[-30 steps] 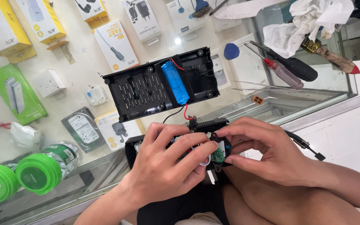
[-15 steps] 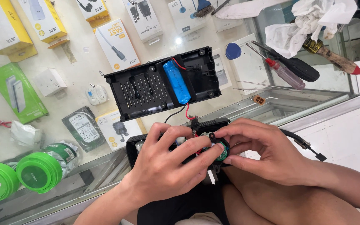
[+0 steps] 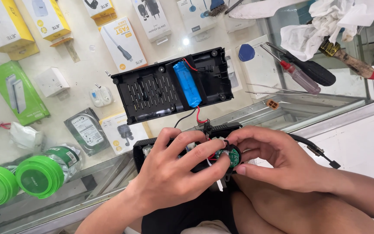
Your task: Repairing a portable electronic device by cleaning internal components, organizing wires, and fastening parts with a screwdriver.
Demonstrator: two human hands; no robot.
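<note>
Green speaker pair (image 3: 20, 180), hard drive (image 3: 85, 130), red-handled screwdriver (image 3: 297, 74), white rag (image 3: 325, 24), boxed accessories under glass counter (image 3: 87, 73)

Under the glass counter: yellow boxes (image 3: 5, 30) top left, green box (image 3: 17, 92) at left, white accessory boxes (image 3: 122, 43) along top centre, small white earbud box (image 3: 120, 132) near middle.

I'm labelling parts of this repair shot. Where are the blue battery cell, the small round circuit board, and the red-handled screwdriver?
blue battery cell (image 3: 187, 83), head view, middle of its blue wrap.
small round circuit board (image 3: 233, 158), head view, green face between the fingertips.
red-handled screwdriver (image 3: 298, 78), head view, translucent handle.
</note>
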